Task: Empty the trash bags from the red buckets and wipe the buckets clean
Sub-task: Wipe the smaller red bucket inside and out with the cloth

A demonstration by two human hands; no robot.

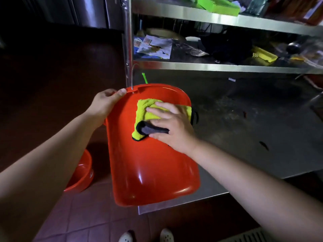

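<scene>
A red bucket (pixel 150 168) lies tipped on its side over the edge of a steel table, its bottom toward me and its rim pointing away. My left hand (pixel 104 103) grips the rim at the far left, next to the handle mount. My right hand (pixel 173 126) presses a yellow-green cloth (pixel 146 109) with a grey, black-edged underside flat against the bucket's outer wall. A second red bucket (pixel 82 173) stands on the floor to the left, partly hidden behind my left forearm. No trash bag is visible.
The steel table (pixel 244 137) stretches to the right, with dark specks on it. Behind it a metal shelf rack (pixel 209 67) holds papers, a yellow sponge (pixel 264 55) and a green tray. Red floor tiles and my white shoes lie below.
</scene>
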